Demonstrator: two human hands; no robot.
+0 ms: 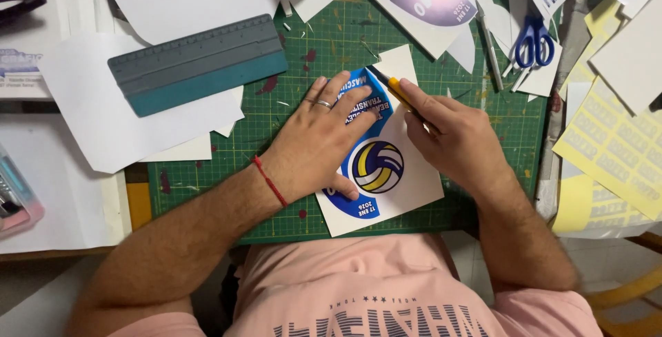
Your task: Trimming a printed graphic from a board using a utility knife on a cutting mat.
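Paper scraps litter a green gridded cutting mat (289,113) at centre frame. On it, the left hand (318,137) presses flat, fingers spread, on a white sheet printed with a blue volleyball sticker (386,178); the right hand (452,134) grips a yellow craft knife (394,89) at the sticker's upper edge.

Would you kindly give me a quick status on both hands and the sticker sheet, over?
Left hand flat on sticker sheet, pinning it to cutting mat. Right hand gripping yellow knife, tip at sheet's top edge. Paper scraps nearby, nothing blocking.
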